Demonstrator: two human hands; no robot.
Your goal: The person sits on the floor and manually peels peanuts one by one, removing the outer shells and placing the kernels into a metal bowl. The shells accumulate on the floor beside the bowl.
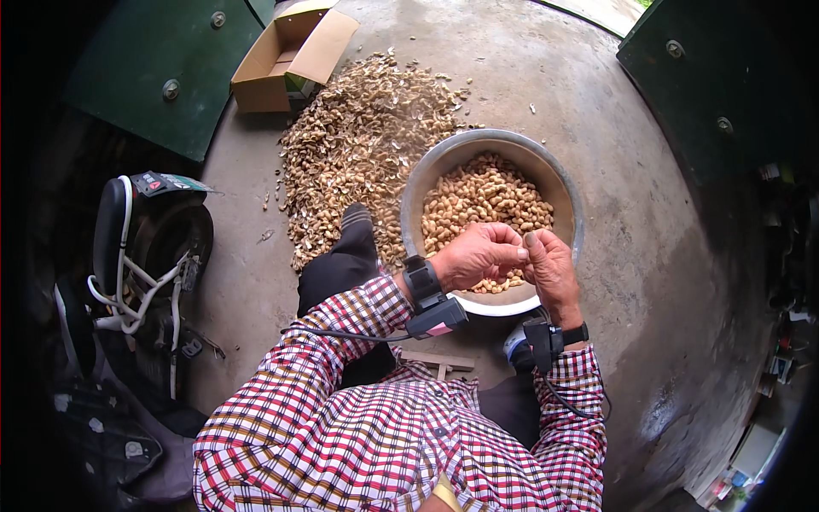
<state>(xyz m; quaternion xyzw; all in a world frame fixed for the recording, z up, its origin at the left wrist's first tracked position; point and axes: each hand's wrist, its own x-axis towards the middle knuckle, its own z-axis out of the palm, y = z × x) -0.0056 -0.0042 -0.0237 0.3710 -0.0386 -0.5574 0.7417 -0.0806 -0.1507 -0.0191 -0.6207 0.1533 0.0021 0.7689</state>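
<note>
A wide metal basin [574, 209] stands on the floor in front of me, holding many unshelled peanuts [490, 200]. Over its near side, my left hand [485, 254] and my right hand [554, 269] come together, thumbs and fingers pinched and nearly touching. Whatever is between the fingertips is too small and covered to make out. Beneath the hands, more peanuts lie at the bottom of the basin. A broad heap of peanut shells [367, 128] spreads on the floor beyond and to the left of the basin, reaching my dark-clad left foot.
An open cardboard box [261, 94] sits at the heap's far left edge. A two-wheeler with a white tube frame [132, 316] stands at left. Dark green door panels [162, 77] flank both sides. Assorted items line the right wall. Cables run from devices strapped to both wrists.
</note>
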